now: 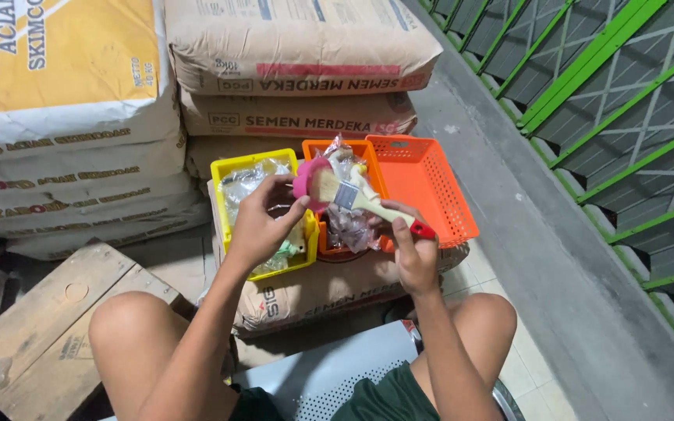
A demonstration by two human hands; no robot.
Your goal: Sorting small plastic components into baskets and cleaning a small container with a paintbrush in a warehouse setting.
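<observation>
Flat paintbrush with pale wooden handle, red tip and soft tan bristles (360, 199), held above 3 plastic bins (431, 187). Right hand (415, 261) pinched on handle end; left hand (259, 226) fingers closed around bristle end. Likely light, rigid handle best grip.

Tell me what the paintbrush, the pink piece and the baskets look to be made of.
Paintbrush: pale handle, likely wood or plastic, red tip, shiny metal-looking band, tan bristles. Pink piece in the left hand: smooth, apparently plastic or rubber. Yellow basket and orange basket: glossy moulded plastic with perforated walls. The right hand holds the handle.
</observation>
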